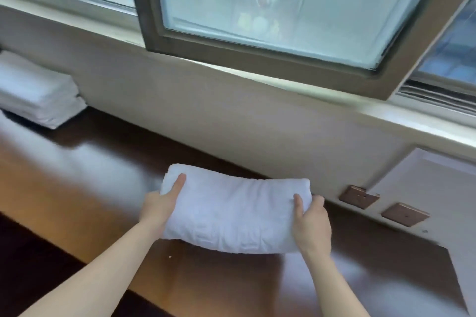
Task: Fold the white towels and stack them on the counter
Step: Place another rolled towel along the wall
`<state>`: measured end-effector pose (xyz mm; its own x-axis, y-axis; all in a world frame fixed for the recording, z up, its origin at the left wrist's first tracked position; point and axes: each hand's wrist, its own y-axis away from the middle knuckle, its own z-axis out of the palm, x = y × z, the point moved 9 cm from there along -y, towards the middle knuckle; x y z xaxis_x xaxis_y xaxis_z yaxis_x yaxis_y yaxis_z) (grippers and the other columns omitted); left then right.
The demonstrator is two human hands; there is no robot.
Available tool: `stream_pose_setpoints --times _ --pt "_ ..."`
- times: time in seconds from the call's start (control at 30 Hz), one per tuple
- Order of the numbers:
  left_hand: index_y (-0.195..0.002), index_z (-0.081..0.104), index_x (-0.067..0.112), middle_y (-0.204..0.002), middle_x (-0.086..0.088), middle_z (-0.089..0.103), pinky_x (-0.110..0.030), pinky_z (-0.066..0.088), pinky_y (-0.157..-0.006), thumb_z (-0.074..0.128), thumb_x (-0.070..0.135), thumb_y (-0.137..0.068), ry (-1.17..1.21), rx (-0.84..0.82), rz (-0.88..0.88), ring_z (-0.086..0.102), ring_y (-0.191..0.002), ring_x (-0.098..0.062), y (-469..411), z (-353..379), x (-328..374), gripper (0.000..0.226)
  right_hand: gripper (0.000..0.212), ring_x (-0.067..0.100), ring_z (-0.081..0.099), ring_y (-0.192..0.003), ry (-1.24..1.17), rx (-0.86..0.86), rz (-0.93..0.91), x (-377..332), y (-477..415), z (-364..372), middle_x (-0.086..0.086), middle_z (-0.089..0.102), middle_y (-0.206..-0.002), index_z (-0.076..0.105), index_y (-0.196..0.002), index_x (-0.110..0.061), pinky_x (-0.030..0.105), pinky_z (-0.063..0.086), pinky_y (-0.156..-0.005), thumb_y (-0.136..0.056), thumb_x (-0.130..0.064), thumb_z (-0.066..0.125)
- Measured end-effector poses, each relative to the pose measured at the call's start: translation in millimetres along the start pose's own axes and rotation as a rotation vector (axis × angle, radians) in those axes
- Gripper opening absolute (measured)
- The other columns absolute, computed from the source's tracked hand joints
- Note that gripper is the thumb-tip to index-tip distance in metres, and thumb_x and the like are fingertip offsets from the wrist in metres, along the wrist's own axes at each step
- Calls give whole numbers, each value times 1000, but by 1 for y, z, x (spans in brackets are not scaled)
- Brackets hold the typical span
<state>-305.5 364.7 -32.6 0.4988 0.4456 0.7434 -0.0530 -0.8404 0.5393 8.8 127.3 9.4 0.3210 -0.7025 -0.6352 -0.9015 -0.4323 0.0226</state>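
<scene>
Person is holding one folded white towel (233, 216) by its two short ends, just above the brown counter (77, 162), in front of the wall under the window (270, 8). Left hand (161, 204) is gripping the left end, thumb lying on top. Right hand (311, 224) is gripping the right end the same way. Towel is sagging slightly mid-span. Stack of folded towels (36, 92) is sitting on the counter far left, well apart.
</scene>
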Motion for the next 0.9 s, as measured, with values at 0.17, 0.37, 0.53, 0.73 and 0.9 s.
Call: stream_pose_setpoints --times 0.17,0.37,0.53,0.73,0.9 --pt "-121 58 11 -113 -10 64 -49 53 -92 46 99 -55 77 86 40 62 -99 -35 -41 -144 -3 112 50 33 54 -87 -34 -23 -101 -125 50 70 12 58 -99 43 -116 -9 40 41 -69 -98 -56 36" --pt "-135 51 7 -123 -8 58 -46 49 -95 56 91 -64 244 216 78 57 -109 -34 -87 -303 -10 109 49 34 52 -88 -58 -85 -221 -272 102 155 15 58 -104 42 -111 -9 39 35 -70 -99 -56 34" --pt "-135 52 7 -124 -8 58 -44 48 -92 60 86 -66 352 293 93 55 -111 -33 -129 -402 -11 105 47 30 49 -86 -81 -142 -325 -382 123 219 9 55 -102 41 -112 -12 39 37 -71 -99 -56 33" --pt "-123 57 9 -107 -1 61 -41 49 -85 63 81 -70 385 357 122 58 -101 -28 -206 -493 15 89 49 29 53 -90 -106 -190 -378 -488 119 307 5 55 -103 40 -111 -14 39 37 -69 -98 -60 27" --pt "-126 59 11 -115 -3 63 -47 54 -91 62 91 -54 401 386 111 62 -103 -30 -297 -557 39 107 63 32 56 -98 -141 -193 -390 -564 98 385 8 57 -111 41 -127 -13 38 39 -75 -95 -65 26"
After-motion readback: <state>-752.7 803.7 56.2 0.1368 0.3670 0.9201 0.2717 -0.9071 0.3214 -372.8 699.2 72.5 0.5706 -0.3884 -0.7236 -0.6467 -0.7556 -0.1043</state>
